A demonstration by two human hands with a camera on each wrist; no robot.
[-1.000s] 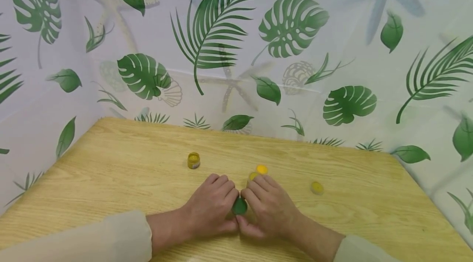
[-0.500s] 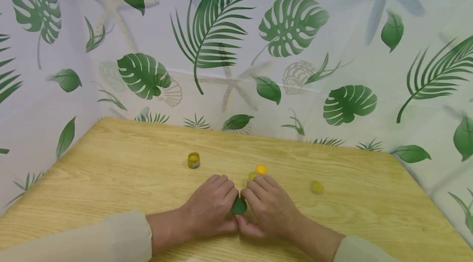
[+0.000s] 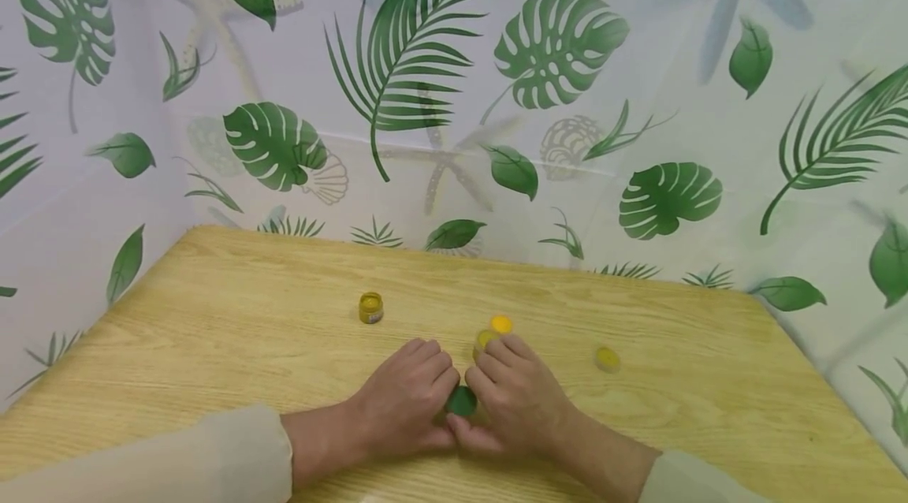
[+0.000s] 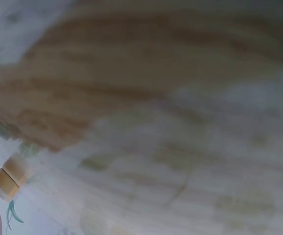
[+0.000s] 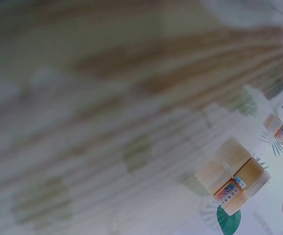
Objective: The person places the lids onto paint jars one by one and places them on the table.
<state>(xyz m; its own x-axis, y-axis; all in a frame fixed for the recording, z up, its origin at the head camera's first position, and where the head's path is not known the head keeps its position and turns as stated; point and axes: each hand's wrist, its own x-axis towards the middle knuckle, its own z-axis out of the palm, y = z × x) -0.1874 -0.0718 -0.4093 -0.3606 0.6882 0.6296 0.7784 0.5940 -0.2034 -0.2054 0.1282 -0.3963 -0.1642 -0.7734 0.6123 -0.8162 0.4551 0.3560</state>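
Leaf-printed backdrop point(image 3: 454, 93), wood-grain tabletop point(image 3: 213, 329); lower centre, I log left hand point(image 3: 407, 400), right hand point(image 3: 518, 398), both pinching green item point(image 3: 462, 401).

Left hand point(image 3: 406, 399) and right hand point(image 3: 516, 399) close together, near center. Fingers point(image 3: 428, 365) curled, thumbs point(image 3: 477, 437) meeting at tips. Forearms point(image 3: 325, 440) angle inward from near side.
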